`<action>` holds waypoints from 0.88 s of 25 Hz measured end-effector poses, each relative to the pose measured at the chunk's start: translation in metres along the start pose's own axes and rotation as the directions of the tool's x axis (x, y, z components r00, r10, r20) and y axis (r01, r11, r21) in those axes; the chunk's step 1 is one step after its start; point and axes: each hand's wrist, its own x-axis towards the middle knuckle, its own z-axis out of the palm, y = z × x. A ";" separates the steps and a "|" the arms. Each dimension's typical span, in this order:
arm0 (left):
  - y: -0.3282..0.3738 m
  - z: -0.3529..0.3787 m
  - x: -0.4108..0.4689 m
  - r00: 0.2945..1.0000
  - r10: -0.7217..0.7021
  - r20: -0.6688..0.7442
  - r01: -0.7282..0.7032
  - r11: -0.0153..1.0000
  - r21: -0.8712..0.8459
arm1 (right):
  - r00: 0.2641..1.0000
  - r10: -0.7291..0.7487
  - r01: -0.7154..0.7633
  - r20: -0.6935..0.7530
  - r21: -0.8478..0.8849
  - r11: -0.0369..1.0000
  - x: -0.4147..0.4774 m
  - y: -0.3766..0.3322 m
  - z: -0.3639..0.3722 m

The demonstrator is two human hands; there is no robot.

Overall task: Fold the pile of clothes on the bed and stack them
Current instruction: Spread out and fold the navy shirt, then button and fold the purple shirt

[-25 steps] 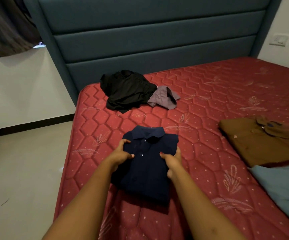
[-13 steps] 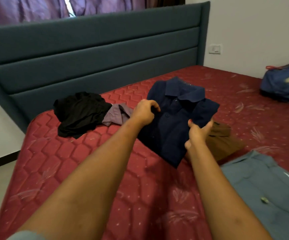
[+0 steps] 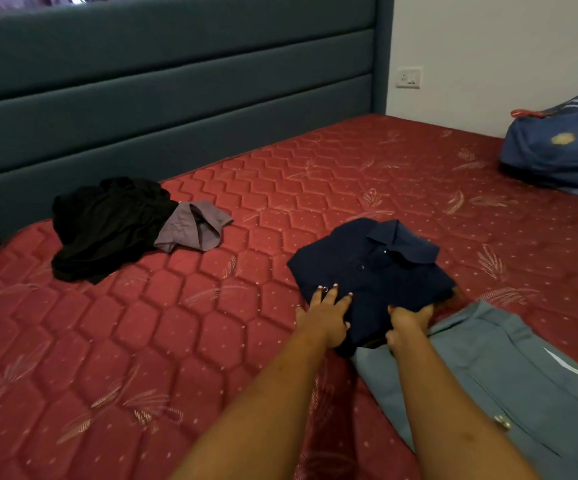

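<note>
A folded navy collared shirt (image 3: 370, 268) lies on the red mattress (image 3: 211, 323), right of centre, collar pointing away from me. My left hand (image 3: 327, 315) presses flat on its near left corner with straight fingers. At the shirt's near edge my right hand (image 3: 408, 323) holds the fabric, thumb on top and fingers tucked under. The brown shirt beneath is almost entirely hidden. An unfolded black garment (image 3: 107, 226) and a crumpled grey-purple one (image 3: 194, 226) lie together at the far left.
A grey-blue garment (image 3: 488, 375) lies spread flat at the near right, touching the navy shirt. On the far right of the bed sits a blue bag (image 3: 561, 147). The teal headboard (image 3: 176, 98) runs behind, with a wall socket (image 3: 408, 77) beside it.
Both hands lifted the folded navy shirt from the bed in front of me, carried it right and set it down on the brown shirt. My left hand flattened out.
</note>
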 end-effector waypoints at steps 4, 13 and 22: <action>-0.017 -0.007 -0.019 0.994 -0.026 -0.104 0.020 0.998 -0.061 | 0.982 0.015 -0.020 -0.186 -0.027 0.999 -0.028 -0.015 0.007; -0.199 -0.052 -0.144 0.839 -0.472 -0.271 0.396 0.871 -0.289 | 0.702 -0.331 0.683 0.631 -0.727 0.061 -0.208 0.065 0.126; -0.432 -0.066 -0.137 0.748 -0.534 -0.394 0.429 0.842 -0.326 | 0.619 0.102 0.782 0.779 -0.600 -0.170 -0.210 0.179 0.329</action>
